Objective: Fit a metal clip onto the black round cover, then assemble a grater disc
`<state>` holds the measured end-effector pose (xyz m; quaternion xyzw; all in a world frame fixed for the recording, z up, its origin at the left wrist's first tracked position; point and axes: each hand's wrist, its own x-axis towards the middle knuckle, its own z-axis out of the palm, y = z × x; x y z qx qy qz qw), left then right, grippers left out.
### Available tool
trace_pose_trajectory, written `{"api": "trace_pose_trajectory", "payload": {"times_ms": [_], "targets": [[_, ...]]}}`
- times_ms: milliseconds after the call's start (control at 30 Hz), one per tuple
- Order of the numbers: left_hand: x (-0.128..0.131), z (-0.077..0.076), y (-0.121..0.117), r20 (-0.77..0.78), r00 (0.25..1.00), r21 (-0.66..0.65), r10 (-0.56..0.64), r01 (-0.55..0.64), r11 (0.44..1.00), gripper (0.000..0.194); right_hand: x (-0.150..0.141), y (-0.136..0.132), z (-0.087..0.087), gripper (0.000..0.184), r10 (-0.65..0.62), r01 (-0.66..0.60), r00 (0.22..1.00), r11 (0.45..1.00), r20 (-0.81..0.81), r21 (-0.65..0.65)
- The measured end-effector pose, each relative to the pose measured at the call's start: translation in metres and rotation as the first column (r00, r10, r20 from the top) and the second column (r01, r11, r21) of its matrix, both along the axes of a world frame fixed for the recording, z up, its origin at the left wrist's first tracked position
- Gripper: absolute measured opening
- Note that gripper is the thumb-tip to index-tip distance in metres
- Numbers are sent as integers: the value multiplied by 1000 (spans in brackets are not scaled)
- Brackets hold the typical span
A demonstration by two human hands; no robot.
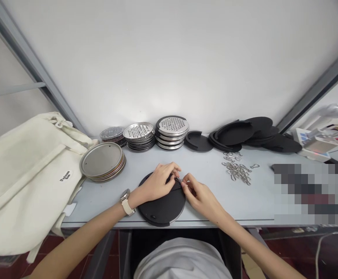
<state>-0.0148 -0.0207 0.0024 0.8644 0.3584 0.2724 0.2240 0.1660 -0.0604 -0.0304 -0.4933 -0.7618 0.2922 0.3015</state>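
Note:
A round black disc lies at the front edge of the table, with a metal rim showing along its right side. My left hand rests over the disc's upper part, its fingers curled and closed. Its thumb and fingertips pinch one end of a thin silvery piece, which looks like a carabiner clip, at the disc's upper right edge. From the right, my right hand pinches the clip's other end between thumb and forefinger. The fingers hide most of the clip.
Behind my hands stand stacks of perforated metal grater discs and plain metal discs. Black round holders overlap at the back right, near a pile of carabiner clips. A cream bag leans at the left.

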Motion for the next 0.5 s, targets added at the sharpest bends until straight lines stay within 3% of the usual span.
{"api": "trace_pose_trajectory", "payload": {"times_ms": [500], "targets": [[-1, -1, 2, -9, 1000, -1, -21, 21, 1000, 20, 1, 0, 2, 13, 7, -11, 997, 999, 75, 49]]}}
